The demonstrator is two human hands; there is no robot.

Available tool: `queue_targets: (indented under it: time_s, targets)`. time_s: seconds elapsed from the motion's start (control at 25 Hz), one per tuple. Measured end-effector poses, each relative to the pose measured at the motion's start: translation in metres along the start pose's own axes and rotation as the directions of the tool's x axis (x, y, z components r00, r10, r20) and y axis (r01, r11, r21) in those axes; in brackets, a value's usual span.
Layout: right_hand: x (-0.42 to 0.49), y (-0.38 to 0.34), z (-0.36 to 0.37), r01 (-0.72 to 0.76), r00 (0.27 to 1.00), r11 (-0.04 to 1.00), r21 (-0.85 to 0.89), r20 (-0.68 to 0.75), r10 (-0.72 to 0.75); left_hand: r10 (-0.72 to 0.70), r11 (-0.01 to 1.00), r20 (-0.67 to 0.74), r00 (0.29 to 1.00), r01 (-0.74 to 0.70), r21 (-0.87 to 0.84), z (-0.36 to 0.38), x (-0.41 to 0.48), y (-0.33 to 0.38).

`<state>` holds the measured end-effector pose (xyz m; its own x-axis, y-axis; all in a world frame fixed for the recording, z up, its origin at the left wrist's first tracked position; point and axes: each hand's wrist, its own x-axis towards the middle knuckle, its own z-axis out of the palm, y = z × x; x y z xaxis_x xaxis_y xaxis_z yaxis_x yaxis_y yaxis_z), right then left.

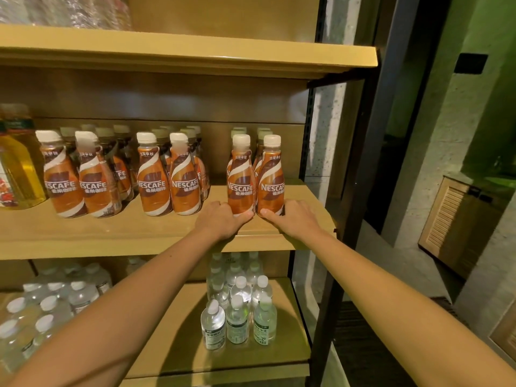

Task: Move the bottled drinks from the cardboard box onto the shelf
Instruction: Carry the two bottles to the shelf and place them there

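Two brown bottles labelled NESCAFE are standing upright at the shelf's [139, 233] front right, touching each other. The left hand [220, 220] is grasping the base of the left bottle [240, 180], the right hand [290, 217] the right bottle [270, 181], thumbs nearly meeting below the labels.

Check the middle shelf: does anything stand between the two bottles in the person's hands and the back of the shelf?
Yes. More bottles stand directly behind the left bottle and right bottle, held by the left hand and right hand.
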<state>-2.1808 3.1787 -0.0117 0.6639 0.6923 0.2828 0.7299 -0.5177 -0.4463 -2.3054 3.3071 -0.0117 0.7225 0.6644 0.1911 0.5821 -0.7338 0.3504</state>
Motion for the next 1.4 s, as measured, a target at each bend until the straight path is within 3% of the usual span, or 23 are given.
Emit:
queue_targets:
  time_s: [0.12, 0.4, 0.68, 0.92, 1.04, 1.16, 1.28, 1.4]
  targets:
    - [0.008, -0.002, 0.003, -0.021, 1.000, 1.000, -0.016, 0.000, 0.021, -0.019, 0.996, -0.008, 1.000, 0.019, 0.087, 0.002, 0.011, -0.003]
    - [0.026, -0.007, 0.011, -0.044, 0.999, 0.991, -0.124, -0.013, 0.043, 0.014, 1.000, 0.061, 0.998, -0.015, 0.016, 0.006, 0.032, -0.012]
    - [0.037, -0.012, 0.012, -0.093, 0.995, 0.981, -0.170, 0.003, 0.095, -0.016, 0.996, 0.107, 0.994, 0.007, 0.090, 0.005, 0.047, -0.007]
    - [0.038, -0.009, 0.011, -0.096, 0.993, 0.981, -0.171, 0.046, 0.106, -0.056, 0.997, 0.079, 0.995, 0.060, -0.049, 0.008, 0.054, -0.010]
    - [0.025, -0.011, -0.002, -0.052, 0.998, 0.985, -0.164, 0.010, 0.055, -0.063, 0.988, -0.010, 0.998, 0.061, -0.143, 0.000, 0.035, -0.004]
    - [-0.008, -0.014, -0.026, 0.039, 0.998, 0.974, -0.222, 0.049, -0.029, 0.047, 0.998, -0.125, 0.991, -0.052, -0.040, -0.015, 0.001, 0.003]
    - [-0.047, -0.014, -0.051, 0.095, 0.992, 0.947, -0.307, 0.110, -0.064, 0.209, 0.975, -0.089, 0.974, -0.200, 0.098, -0.035, -0.039, 0.015]
    - [-0.089, -0.005, -0.076, 0.074, 0.994, 0.933, -0.353, 0.105, -0.039, 0.365, 0.927, -0.048, 0.930, -0.358, 0.111, -0.051, -0.082, 0.040]
